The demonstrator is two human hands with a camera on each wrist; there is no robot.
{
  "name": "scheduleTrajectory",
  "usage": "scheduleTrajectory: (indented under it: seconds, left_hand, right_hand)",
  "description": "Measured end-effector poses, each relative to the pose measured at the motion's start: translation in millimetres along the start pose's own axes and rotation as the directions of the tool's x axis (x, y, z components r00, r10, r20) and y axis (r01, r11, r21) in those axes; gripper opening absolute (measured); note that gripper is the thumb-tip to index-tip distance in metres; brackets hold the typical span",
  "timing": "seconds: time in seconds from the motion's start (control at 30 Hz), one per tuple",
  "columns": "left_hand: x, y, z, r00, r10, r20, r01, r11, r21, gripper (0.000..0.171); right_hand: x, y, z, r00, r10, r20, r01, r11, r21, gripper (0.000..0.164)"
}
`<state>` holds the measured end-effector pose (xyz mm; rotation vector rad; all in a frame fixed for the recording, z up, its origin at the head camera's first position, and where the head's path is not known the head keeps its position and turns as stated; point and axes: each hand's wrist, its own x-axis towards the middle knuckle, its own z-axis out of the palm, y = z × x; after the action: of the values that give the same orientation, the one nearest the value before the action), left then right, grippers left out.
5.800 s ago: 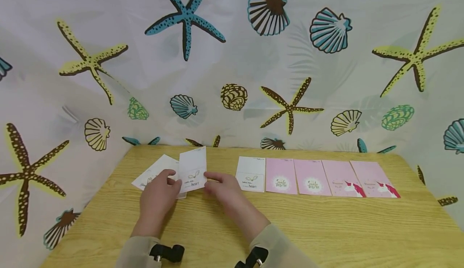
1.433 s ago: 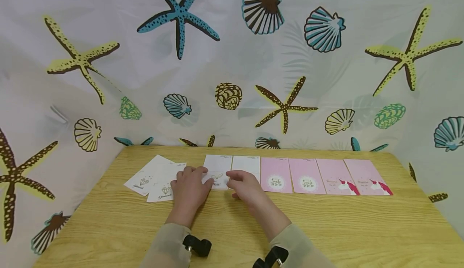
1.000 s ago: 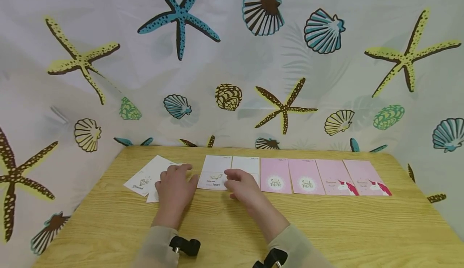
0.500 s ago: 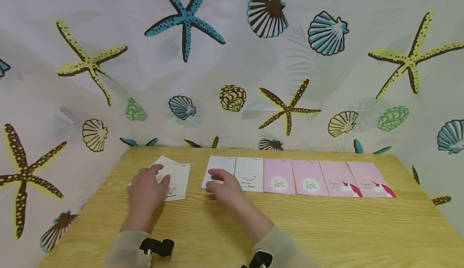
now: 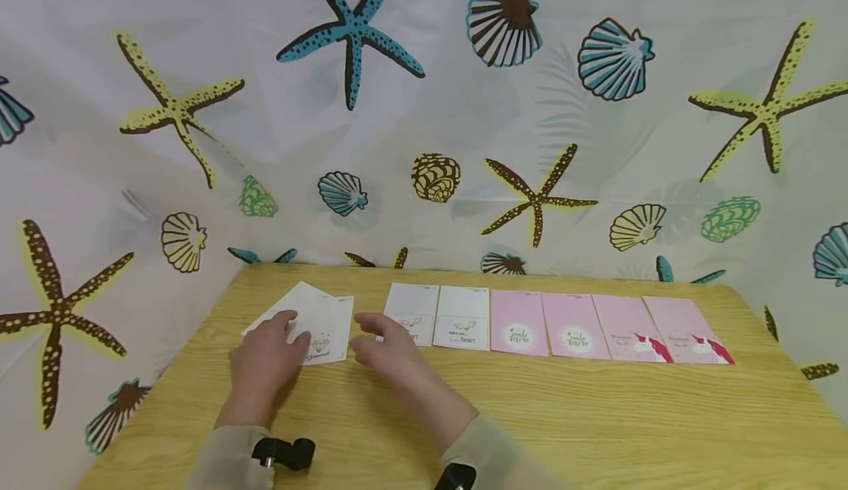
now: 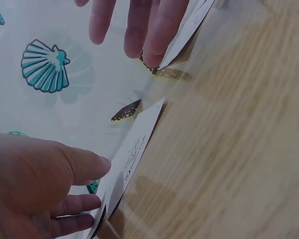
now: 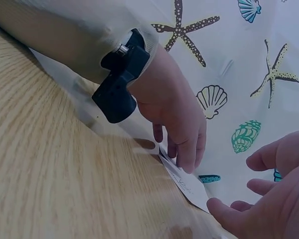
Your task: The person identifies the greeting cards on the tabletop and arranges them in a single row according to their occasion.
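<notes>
Two white cards with gold diamond prints overlap at the left of the table in the head view. My left hand (image 5: 265,361) rests at the left part of this pair, its fingers over the rear diamond card (image 5: 289,304) and its thumb beside the front diamond card (image 5: 327,328). In the left wrist view the thumb stands apart above the front card (image 6: 134,144). My right hand (image 5: 397,357) hovers just right of that card's edge, fingers loosely bent and holding nothing. The right wrist view shows a small gap between that hand (image 7: 271,199) and my left hand (image 7: 177,117).
Right of my hands a row lies edge to edge: two white heart cards (image 5: 462,313), two pink "smile more" cards (image 5: 520,310) and two pink unicorn cards (image 5: 669,313). A patterned curtain (image 5: 397,122) hangs behind the wooden table (image 5: 563,424).
A second heart card, held between both hands earlier, now lies at the row's left end. My left hand has left it for the diamond cards, and my right hand has followed leftward.
</notes>
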<state>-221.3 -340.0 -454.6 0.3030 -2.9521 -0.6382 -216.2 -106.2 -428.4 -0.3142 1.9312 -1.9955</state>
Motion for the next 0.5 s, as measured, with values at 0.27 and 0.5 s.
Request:
scheduleTrajectory:
  seconds: [0.27, 0.5]
  left_hand:
    - [0.9, -7.2, -7.5, 0.999, -0.041, 0.029, 0.039, 0.998, 0.057, 0.060]
    - [0.3, -9.2, -10.0, 0.999, -0.035, 0.032, 0.033, 0.998, 0.057, 0.061]
  right_hand:
    - [7, 5, 13, 0.999, 0.015, -0.029, -0.015, 1.000, -0.009, 0.047]
    - [8, 6, 21, 0.998, 0.040, -0.056, -0.041, 0.999, -0.023, 0.045]
